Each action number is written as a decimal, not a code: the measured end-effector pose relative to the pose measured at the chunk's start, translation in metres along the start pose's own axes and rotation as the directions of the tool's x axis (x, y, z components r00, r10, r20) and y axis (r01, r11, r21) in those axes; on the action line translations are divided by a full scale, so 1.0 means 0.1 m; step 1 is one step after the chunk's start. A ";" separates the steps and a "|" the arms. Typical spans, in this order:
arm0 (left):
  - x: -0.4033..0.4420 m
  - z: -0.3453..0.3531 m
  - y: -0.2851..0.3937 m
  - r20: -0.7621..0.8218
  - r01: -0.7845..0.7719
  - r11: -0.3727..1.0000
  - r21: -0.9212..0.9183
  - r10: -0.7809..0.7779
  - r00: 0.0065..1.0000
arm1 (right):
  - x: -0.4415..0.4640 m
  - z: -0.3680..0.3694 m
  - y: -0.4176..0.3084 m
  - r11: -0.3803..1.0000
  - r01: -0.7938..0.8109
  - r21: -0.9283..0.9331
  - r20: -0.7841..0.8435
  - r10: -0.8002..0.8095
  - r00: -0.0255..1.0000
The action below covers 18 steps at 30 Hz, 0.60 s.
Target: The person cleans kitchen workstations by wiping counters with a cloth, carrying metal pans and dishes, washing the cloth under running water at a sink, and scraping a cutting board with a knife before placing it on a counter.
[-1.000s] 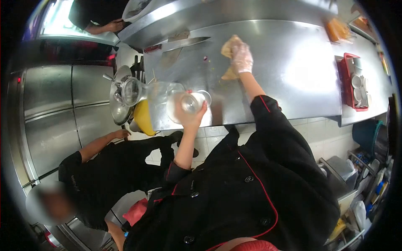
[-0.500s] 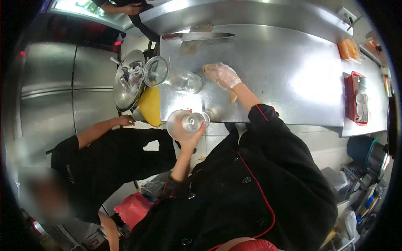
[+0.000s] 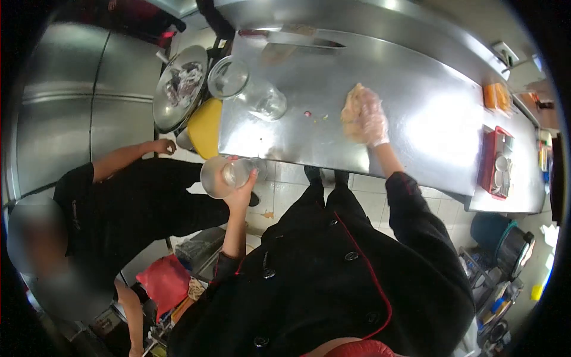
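My left hand (image 3: 242, 191) is wrapped round a clear glass vessel (image 3: 217, 177), held just off the table's front edge. On the steel table (image 3: 428, 101), my right hand (image 3: 372, 116), in a clear plastic glove, presses on a tan cloth (image 3: 354, 107). Small red and green scraps (image 3: 307, 113) lie to the left of the cloth. A clear glass jar (image 3: 262, 98) with a wide rim rests at the table's left end. Behind it, near the back edge, is a knife (image 3: 309, 41) with a dark red handle.
At the left, a person in black (image 3: 137, 208) stands close to the table. A metal bowl (image 3: 180, 89) and a yellow object (image 3: 205, 130) are beside the table's left end. To the right are a red basket with white cups (image 3: 489, 160) and an orange package (image 3: 497, 97).
My right hand has swept the cloth left, then back right across the table. My left hand has moved left with the glass vessel, away from the tabletop. The view has shifted.
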<state>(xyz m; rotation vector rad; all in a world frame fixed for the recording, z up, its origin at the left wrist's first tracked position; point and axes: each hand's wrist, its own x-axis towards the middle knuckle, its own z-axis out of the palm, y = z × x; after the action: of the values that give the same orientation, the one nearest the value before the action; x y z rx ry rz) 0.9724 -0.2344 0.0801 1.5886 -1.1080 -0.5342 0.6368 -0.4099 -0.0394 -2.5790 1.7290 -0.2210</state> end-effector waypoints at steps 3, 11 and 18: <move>-0.08 -0.08 -0.08 -0.072 0.018 0.999 -0.027 -0.020 0.997 | -0.10 0.37 -0.76 0.970 0.176 -0.167 0.092 -0.162 0.982; -0.20 -0.47 0.02 -0.110 0.104 0.973 0.207 -0.083 0.990 | 0.11 0.02 -2.80 0.892 -0.097 0.441 0.136 0.041 0.990; -0.48 -0.94 0.04 -0.293 0.271 0.889 0.370 -0.165 0.942 | 0.78 0.67 -4.03 0.797 -0.047 0.602 -0.120 0.149 0.981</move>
<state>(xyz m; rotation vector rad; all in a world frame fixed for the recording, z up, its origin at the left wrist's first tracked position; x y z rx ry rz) 1.0237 -0.1456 0.1049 2.1004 -0.8817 -0.2395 1.0445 -0.3315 -0.0564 -2.0423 1.5016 -0.8460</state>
